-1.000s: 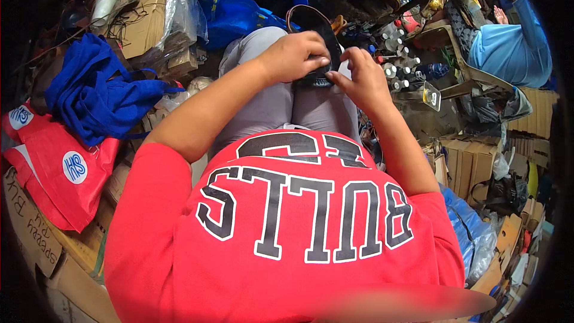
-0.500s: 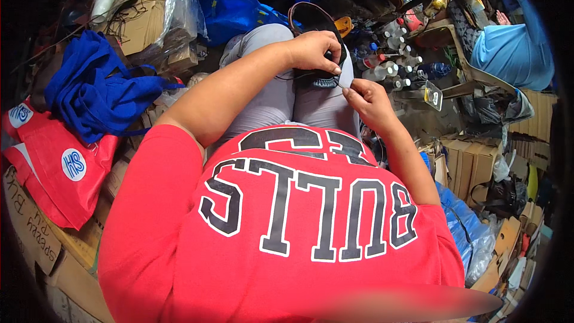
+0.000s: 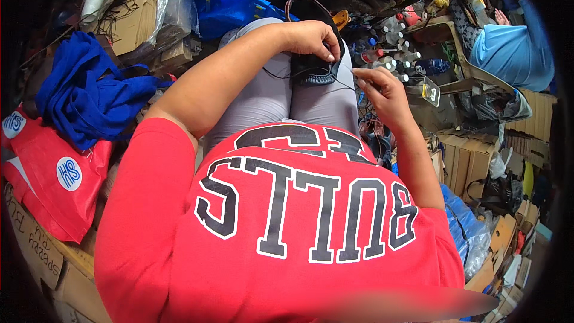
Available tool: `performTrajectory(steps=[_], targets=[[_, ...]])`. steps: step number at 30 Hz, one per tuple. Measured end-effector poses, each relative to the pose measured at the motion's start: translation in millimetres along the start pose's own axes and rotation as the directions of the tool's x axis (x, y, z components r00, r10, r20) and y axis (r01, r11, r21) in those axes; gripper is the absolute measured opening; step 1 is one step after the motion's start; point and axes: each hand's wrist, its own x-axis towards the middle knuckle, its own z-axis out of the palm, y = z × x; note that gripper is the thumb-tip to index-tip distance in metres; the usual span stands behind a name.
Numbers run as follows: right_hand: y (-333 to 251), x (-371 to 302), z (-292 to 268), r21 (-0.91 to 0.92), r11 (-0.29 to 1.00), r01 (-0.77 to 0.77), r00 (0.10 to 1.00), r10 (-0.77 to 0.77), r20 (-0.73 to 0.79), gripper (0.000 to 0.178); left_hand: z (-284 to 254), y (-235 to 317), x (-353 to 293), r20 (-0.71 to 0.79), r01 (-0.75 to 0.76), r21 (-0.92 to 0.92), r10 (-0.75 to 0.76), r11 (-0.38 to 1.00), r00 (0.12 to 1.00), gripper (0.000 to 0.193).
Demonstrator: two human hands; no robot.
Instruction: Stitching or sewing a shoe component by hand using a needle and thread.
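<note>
A black shoe point(image 3: 318, 78) with a brown-edged rim and ribbed stitching at its near end rests across my grey-trousered thighs. My left hand point(image 3: 314, 40) bends over it from the left, its fingers closed on the shoe's edge. A dark thread point(image 3: 276, 76) loops out to the left of the shoe. More thread runs from the near end toward my right hand point(image 3: 385, 91), which is off to the right with thumb and forefinger pinched on it. A thin tip shows at those fingers, too small to make out.
Several plastic bottles point(image 3: 391, 36) stand beyond my right hand. A blue bag point(image 3: 239, 0) lies ahead, with blue cloth point(image 3: 89, 87) and a red bag point(image 3: 60, 173) on the left. Cardboard point(image 3: 466, 158) is stacked at right. A person in blue point(image 3: 508, 51) sits at far right.
My right hand has drawn away from the shoe to the right, with thread now stretched between. My left hand stays on the shoe. A thread loop now shows on the left.
</note>
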Motion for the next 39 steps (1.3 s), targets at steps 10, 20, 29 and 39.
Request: performTrajectory(steps=[10,20,29,39], targets=[[1,12,6,-0.126,0.992,0.013,0.997,-0.003,0.080,0.019,0,5,-4,0.030,0.069,-0.045,-0.067,0.997,0.997,0.020],[1,28,2,-0.072,0.996,-0.052,0.982,0.064,0.177,0.018,2,-2,-1,0.002,-0.031,0.002,0.031,1.000,1.000,0.022],[27,41,3,0.026,0.985,-0.170,0.931,0.152,0.331,0.018,2,-3,-3,0.023,-0.129,0.113,0.128,0.985,0.992,0.023],[67,50,14,0.384,0.892,-0.238,0.905,0.060,0.421,0.019,1,1,-8,0.047,-0.054,0.158,0.047,0.986,0.998,0.026]])
